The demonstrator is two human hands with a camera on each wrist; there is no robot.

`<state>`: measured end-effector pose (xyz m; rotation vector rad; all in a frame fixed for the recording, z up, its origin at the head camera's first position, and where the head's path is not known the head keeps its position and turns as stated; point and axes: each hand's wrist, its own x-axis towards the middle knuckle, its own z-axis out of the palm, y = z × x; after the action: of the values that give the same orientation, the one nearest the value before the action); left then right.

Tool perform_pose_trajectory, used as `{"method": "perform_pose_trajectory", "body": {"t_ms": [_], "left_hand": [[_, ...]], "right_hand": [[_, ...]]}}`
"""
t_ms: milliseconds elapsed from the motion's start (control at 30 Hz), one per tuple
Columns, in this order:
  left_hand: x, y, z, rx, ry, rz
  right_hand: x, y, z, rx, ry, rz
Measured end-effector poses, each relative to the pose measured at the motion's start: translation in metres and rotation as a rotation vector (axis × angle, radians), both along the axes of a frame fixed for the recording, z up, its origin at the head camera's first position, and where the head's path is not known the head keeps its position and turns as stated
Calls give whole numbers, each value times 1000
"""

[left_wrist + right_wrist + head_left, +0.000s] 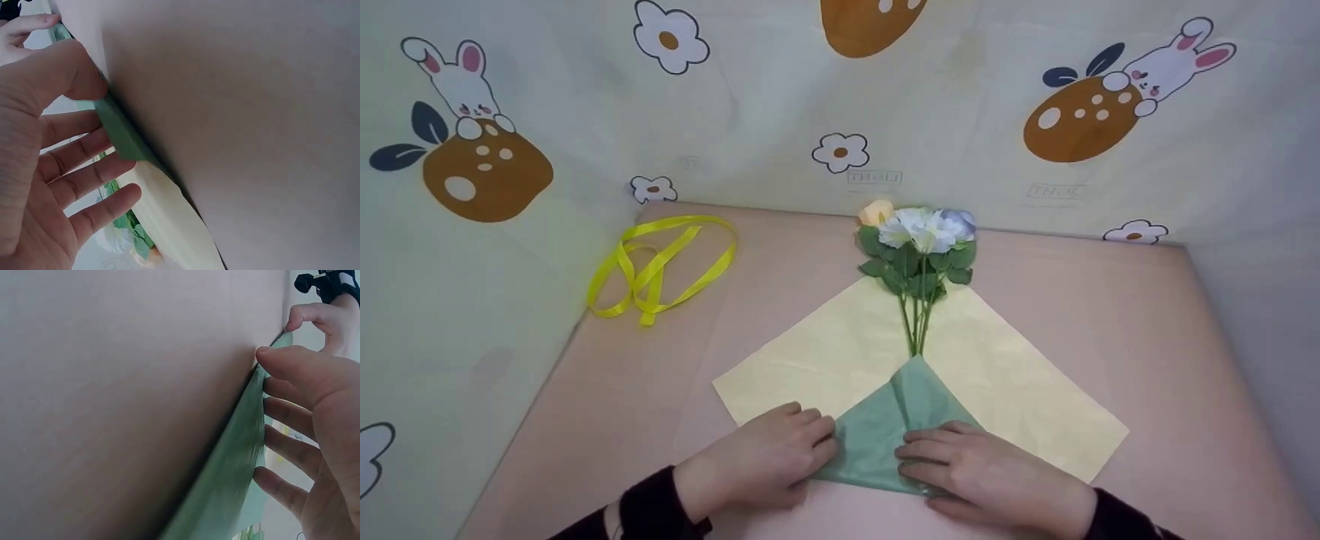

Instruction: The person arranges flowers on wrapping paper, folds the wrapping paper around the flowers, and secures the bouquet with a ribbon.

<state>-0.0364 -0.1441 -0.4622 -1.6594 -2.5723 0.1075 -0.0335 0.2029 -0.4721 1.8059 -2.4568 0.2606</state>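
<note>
Green wrapping paper [870, 439], folded to a peak, covers the lower stems of a small bunch of artificial flowers [924, 231]. Under the stems spreads cream wrapping paper [1027, 397]. At the green paper's left corner is my left hand [772, 456]; its thumb bends against the folded edge and its fingers lie on the paper, as the left wrist view shows. My right hand [990, 474] rests on the right part of the green paper, fingers fairly straight and touching it, thumb by the near edge. The stem ends are hidden beneath the green fold.
A loosely looped yellow ribbon [660, 266] lies at the back left of the pinkish table [1110, 300]. Patterned cloth [765, 97] with rabbits and flowers hangs behind the table and at its left. The flower heads reach the table's back edge.
</note>
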Motion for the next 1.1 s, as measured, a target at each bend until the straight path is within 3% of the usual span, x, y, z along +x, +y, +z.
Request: {"method": "perform_pose_trajectory", "body": {"t_ms": [233, 500, 700, 933, 1100], "left_hand": [[2, 3, 1, -15, 77, -6], [7, 9, -1, -26, 233, -25], [6, 11, 11, -37, 278, -33], [2, 18, 29, 42, 414, -12], [-3, 31, 36, 77, 429, -6]], "right_hand": [[-2, 3, -5, 35, 75, -85], [-1, 4, -5, 58, 78, -82], [6, 3, -3, 73, 90, -57], [15, 3, -1, 80, 103, -29], [18, 4, -4, 114, 72, -44]]}}
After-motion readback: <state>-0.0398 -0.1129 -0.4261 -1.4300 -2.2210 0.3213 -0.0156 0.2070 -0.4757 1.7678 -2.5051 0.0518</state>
